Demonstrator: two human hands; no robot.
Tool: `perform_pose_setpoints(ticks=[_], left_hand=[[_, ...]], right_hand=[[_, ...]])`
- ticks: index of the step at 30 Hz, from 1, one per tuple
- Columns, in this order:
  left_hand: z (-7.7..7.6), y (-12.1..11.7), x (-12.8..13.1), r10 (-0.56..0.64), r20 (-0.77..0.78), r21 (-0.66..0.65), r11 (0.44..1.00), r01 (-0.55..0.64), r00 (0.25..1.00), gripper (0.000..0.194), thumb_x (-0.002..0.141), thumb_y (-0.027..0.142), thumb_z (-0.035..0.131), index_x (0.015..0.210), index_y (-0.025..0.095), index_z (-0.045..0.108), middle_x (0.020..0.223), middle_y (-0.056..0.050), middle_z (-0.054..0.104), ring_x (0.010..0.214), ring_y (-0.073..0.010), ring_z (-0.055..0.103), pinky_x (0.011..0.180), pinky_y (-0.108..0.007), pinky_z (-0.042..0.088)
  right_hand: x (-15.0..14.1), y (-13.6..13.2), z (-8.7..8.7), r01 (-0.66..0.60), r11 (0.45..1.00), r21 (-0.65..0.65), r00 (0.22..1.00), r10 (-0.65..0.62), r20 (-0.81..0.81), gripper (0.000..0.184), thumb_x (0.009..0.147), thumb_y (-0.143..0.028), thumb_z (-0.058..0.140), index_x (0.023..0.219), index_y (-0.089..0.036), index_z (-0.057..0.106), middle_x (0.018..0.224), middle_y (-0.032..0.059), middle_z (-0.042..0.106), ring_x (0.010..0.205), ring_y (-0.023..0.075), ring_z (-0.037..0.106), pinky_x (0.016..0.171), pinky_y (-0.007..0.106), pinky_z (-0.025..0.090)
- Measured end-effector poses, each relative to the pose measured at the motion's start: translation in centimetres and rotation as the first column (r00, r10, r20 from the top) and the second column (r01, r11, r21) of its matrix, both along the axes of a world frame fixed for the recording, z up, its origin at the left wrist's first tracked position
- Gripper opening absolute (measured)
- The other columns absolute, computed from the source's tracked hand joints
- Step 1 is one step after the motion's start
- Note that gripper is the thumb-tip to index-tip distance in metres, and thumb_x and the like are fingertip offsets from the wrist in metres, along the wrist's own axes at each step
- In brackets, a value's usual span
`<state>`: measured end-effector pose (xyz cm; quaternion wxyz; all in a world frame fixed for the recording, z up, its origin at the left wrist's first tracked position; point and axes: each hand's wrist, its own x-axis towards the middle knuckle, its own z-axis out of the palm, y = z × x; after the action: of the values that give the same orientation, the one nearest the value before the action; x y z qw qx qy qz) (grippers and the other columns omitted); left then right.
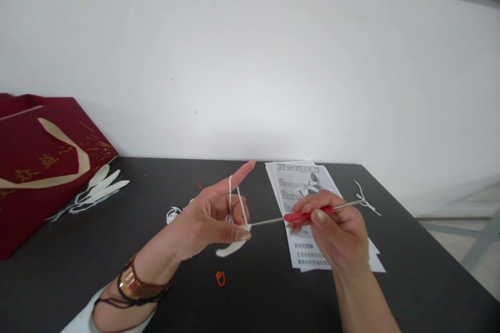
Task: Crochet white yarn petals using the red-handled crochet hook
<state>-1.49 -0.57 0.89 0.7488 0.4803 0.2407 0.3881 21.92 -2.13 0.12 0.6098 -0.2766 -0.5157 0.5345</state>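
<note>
Between the thumb and fingers of my left hand (213, 213) is a small white crochet piece (230, 250), its end hanging below the thumb. White yarn (239, 200) loops over my raised left index finger and runs down to the piece. My right hand (336, 229) is closed around the red grip of a crochet hook (294, 216). The hook's metal shaft points left, and its tip meets the crochet piece at my left thumb. The tip itself is hidden in the stitches.
An orange stitch marker (220, 278) lies on the black table (187, 302). Printed sheets (312, 257) lie under my right hand. White crocheted petals (102, 187) rest beside a dark red gift bag (47, 161) on the left. A white yarn scrap (367, 202) lies at right. Behind stands a white wall (242, 62).
</note>
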Motion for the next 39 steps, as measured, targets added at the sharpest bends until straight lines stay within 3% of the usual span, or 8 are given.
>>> perform_pose_setpoints(ticks=[5,10,17,23,39], left_hand=[[0.1,0.1,0.1,-0.007,-0.007,0.005,1.0,0.007,1.0,0.104,0.071,0.004,0.077,0.151,0.04,0.022,0.066,0.005,0.057,0.059,-0.0106,0.048,0.047,-0.018,0.034],[0.0,0.2,0.0,0.003,0.002,-0.004,1.0,-0.003,1.0,0.106,0.069,0.002,0.076,0.152,0.038,0.022,0.065,0.005,0.057,0.057,-0.0102,0.048,0.047,-0.019,0.034],[-0.4,0.1,-0.1,-0.002,0.041,-0.01,1.0,0.002,0.999,0.104,0.07,0.002,0.076,0.151,0.039,0.025,0.067,0.005,0.058,0.058,-0.0096,0.046,0.047,-0.018,0.035],[-0.4,0.1,-0.1,-0.007,0.051,0.001,1.0,0.007,0.999,0.099,0.07,0.002,0.077,0.149,0.04,0.031,0.068,0.004,0.058,0.06,-0.0104,0.048,0.048,-0.018,0.036],[-0.4,0.2,0.1,0.032,0.091,0.007,0.999,-0.032,0.995,0.092,0.072,0.001,0.076,0.145,0.044,0.038,0.069,0.004,0.057,0.066,-0.01,0.051,0.049,-0.015,0.038]], right_hand=[[-0.2,-0.1,0.2,-0.015,0.999,-0.047,1.0,0.014,-0.02,0.01,0.084,-0.026,0.073,0.08,-0.017,0.072,0.07,0.0048,0.074,0.054,0.0162,0.069,0.052,0.028,0.059],[0.0,-0.2,0.4,-0.04,0.999,-0.018,0.999,0.04,-0.016,0.005,0.082,-0.023,0.073,0.082,-0.018,0.072,0.081,0.0055,0.073,0.065,0.0182,0.072,0.058,0.03,0.062],[-0.1,-0.5,0.9,-0.038,0.992,-0.116,0.998,0.032,-0.051,0.009,0.079,-0.024,0.077,0.079,-0.018,0.07,0.083,0.0046,0.073,0.069,0.0178,0.072,0.061,0.029,0.062],[-0.1,-0.2,0.3,-0.041,0.997,-0.067,0.999,0.039,-0.029,0.013,0.086,-0.028,0.07,0.079,-0.017,0.069,0.069,0.0047,0.074,0.053,0.0166,0.069,0.049,0.027,0.057],[-0.2,0.2,-0.4,-0.092,0.996,0.016,0.993,0.093,-0.076,0.008,0.091,-0.024,0.065,0.085,-0.019,0.068,0.078,0.0046,0.074,0.068,0.017,0.073,0.057,0.026,0.059]])
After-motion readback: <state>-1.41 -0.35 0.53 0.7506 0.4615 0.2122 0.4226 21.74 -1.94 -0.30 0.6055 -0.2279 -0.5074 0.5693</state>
